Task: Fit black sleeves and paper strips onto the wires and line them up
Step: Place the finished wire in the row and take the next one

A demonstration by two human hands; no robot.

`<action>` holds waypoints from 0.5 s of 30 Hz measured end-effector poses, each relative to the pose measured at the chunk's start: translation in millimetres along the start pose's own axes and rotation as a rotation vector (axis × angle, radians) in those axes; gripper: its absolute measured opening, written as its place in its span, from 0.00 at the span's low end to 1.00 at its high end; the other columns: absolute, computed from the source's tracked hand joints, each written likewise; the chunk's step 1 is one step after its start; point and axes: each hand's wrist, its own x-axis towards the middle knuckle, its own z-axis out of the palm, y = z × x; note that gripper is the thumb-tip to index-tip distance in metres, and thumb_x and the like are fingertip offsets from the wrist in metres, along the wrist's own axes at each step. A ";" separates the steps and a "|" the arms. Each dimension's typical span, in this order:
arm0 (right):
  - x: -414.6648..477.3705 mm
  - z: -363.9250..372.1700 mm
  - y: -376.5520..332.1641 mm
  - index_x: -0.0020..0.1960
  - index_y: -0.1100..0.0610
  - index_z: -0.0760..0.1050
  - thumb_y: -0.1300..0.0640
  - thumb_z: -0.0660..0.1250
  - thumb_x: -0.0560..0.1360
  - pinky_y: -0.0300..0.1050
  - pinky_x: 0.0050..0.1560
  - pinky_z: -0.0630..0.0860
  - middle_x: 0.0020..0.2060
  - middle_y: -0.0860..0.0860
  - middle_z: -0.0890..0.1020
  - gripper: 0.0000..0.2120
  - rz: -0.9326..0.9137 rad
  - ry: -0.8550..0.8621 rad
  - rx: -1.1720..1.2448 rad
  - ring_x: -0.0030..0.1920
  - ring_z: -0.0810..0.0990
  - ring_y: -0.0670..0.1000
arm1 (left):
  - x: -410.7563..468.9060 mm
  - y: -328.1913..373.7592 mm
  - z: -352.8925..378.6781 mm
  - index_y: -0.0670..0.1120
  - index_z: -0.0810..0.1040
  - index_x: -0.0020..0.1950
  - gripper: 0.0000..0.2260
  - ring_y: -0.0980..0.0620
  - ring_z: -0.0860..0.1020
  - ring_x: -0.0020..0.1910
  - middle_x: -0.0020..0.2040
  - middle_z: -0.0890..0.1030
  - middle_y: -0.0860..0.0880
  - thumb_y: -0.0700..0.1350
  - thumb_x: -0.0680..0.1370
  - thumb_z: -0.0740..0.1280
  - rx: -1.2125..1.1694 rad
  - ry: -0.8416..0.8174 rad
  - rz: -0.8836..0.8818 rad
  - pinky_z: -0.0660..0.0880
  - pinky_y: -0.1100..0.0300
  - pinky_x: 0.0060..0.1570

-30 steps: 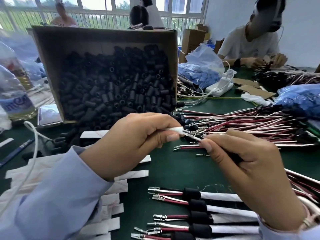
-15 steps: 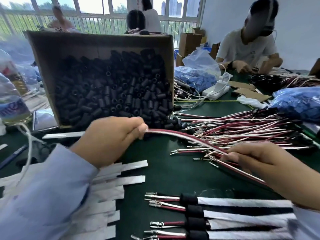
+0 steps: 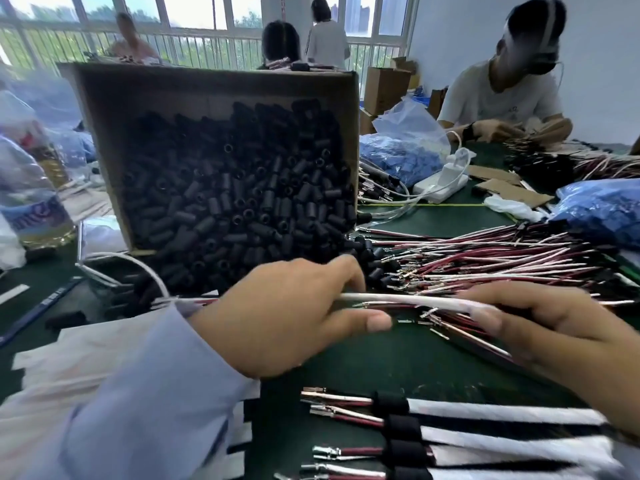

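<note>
A green work table (image 3: 433, 216) in a bright, windowed room is shared by several people. Just above it, between the two hands, a red-and-white wire pair (image 3: 391, 308) is held roughly level, with a white paper strip (image 3: 408, 300) lying along it. Motion blur makes it hard to say whether the strip is wrapped round the wires or only laid against them. To do this step well, the strip probably wants to be held tight and flat along the wires, with the metal terminals left bare, so a sleeve can slide over without crumpling the paper. The left hand (image 3: 287, 323) grips one end, thumb underneath and fingers curled over the top. The right hand (image 3: 540, 327) closes its curled fingers round the other end, and the wire tails run out beneath it. Just behind the left hand, black sleeves (image 3: 242, 209) spill from a tilted cardboard box (image 3: 214, 88). The pile of loose wires (image 3: 485, 261) lies to the right. Finished wires (image 3: 391, 403) sit in a row at the near edge, sleeves roughly lined up, and spare strips (image 3: 86, 344) lie at the left.
</note>
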 end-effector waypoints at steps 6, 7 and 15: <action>-10.7 -21.0 29.6 0.49 0.29 0.77 0.32 0.68 0.68 0.45 0.46 0.79 0.45 0.33 0.81 0.10 0.040 0.086 -0.461 0.47 0.80 0.37 | -12.0 -34.0 -15.6 0.52 0.79 0.42 0.12 0.56 0.71 0.32 0.32 0.72 0.53 0.54 0.80 0.60 -0.335 -0.409 -0.095 0.72 0.60 0.38; -1.1 5.2 15.7 0.56 0.28 0.74 0.27 0.64 0.66 0.38 0.47 0.77 0.52 0.30 0.78 0.20 -0.019 0.008 -0.526 0.53 0.77 0.32 | -10.9 -26.4 -9.6 0.51 0.78 0.40 0.13 0.56 0.71 0.31 0.31 0.72 0.53 0.53 0.81 0.59 -0.386 -0.407 -0.075 0.71 0.61 0.36; 18.4 69.6 -1.2 0.50 0.46 0.82 0.42 0.59 0.78 0.47 0.33 0.77 0.36 0.39 0.82 0.15 -0.241 0.253 -0.640 0.35 0.81 0.46 | 3.8 -62.0 -10.0 0.52 0.75 0.52 0.16 0.55 0.79 0.40 0.44 0.80 0.52 0.63 0.76 0.60 -0.445 0.032 -0.418 0.75 0.64 0.37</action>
